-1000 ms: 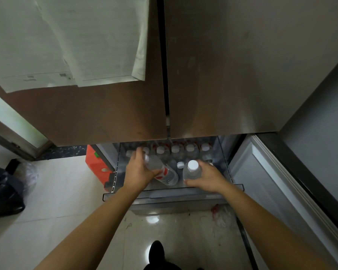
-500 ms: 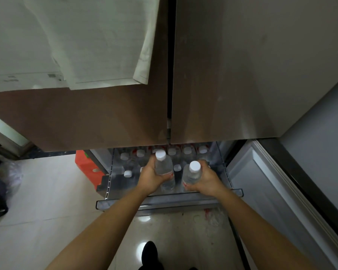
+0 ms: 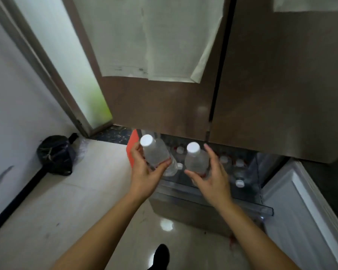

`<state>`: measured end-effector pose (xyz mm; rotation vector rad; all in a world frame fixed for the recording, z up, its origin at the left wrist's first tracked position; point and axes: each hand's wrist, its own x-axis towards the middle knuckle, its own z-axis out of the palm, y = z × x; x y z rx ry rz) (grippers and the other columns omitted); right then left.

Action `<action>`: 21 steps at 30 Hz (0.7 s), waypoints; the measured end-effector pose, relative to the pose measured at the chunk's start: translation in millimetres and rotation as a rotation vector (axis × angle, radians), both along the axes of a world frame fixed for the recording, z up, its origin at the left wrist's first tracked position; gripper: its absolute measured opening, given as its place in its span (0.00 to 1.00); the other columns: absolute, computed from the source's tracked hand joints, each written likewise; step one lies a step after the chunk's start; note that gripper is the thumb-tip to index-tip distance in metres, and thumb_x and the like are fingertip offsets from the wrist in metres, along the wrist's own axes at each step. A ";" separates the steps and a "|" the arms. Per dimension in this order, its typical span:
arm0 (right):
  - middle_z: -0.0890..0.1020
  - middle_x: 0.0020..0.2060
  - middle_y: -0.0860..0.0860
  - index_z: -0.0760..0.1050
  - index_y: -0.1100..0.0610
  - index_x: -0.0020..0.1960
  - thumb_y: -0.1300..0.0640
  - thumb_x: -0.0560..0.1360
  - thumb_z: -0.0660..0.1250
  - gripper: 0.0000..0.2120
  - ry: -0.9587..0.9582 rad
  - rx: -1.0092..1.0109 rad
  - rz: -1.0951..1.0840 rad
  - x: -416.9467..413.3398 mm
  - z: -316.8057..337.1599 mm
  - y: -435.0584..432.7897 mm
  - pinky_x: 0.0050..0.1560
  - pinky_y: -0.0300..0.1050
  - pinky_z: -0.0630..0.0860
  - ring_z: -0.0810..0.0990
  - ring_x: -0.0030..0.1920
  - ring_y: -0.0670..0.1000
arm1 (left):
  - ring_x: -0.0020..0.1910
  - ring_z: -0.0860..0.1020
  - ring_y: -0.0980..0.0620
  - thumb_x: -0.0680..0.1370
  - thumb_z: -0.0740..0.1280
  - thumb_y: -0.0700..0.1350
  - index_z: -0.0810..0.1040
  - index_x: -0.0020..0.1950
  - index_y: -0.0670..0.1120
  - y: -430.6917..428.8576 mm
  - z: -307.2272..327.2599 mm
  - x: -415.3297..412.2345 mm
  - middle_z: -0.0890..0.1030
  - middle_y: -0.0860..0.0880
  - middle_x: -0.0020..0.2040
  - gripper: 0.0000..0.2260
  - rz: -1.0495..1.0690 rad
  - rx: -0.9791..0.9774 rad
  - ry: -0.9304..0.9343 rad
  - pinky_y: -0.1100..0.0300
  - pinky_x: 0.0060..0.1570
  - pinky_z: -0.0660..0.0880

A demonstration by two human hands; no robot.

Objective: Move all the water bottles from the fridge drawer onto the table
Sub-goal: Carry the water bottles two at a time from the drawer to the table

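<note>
Left hand (image 3: 144, 173) curls its fingers round the left bottle (image 3: 154, 152), right hand (image 3: 213, 182) round the right bottle (image 3: 196, 161) (2 held upright, probably for carrying) above the open fridge drawer (image 3: 242, 201); other bottles (image 3: 239, 183) remain inside.

- Your left bottle (image 3: 154, 152), clear with a white cap, is held near upright in your left grip (image 3: 144, 172).
- Your right bottle (image 3: 196, 160) looks the same and sits in your right grip (image 3: 213, 178), above the open fridge drawer (image 3: 203, 195).
- The other bottles (image 3: 239, 183) stand capped inside the drawer.
</note>
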<state>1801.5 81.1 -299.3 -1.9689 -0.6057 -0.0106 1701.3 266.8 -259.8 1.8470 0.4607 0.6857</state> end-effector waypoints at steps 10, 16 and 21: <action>0.71 0.72 0.47 0.49 0.30 0.77 0.31 0.71 0.68 0.42 -0.162 0.094 0.320 -106.7 53.8 138.9 0.63 0.56 0.72 0.72 0.68 0.52 | 0.64 0.76 0.59 0.73 0.76 0.52 0.60 0.77 0.58 80.0 57.8 -183.4 0.74 0.60 0.69 0.37 0.440 0.125 -0.083 0.56 0.60 0.77; 0.70 0.71 0.42 0.46 0.32 0.78 0.27 0.71 0.64 0.42 -0.149 0.118 0.512 -229.5 57.6 234.2 0.62 0.55 0.73 0.73 0.66 0.48 | 0.59 0.76 0.68 0.75 0.74 0.50 0.57 0.79 0.60 141.1 52.8 -332.0 0.74 0.72 0.62 0.38 0.614 0.057 -0.091 0.54 0.59 0.77; 0.75 0.64 0.40 0.47 0.29 0.77 0.27 0.71 0.63 0.40 -0.149 0.130 0.662 -374.0 65.2 329.7 0.59 0.51 0.76 0.77 0.63 0.50 | 0.70 0.71 0.53 0.73 0.73 0.52 0.56 0.79 0.62 197.9 50.1 -485.9 0.70 0.57 0.73 0.39 0.763 0.027 -0.077 0.48 0.66 0.74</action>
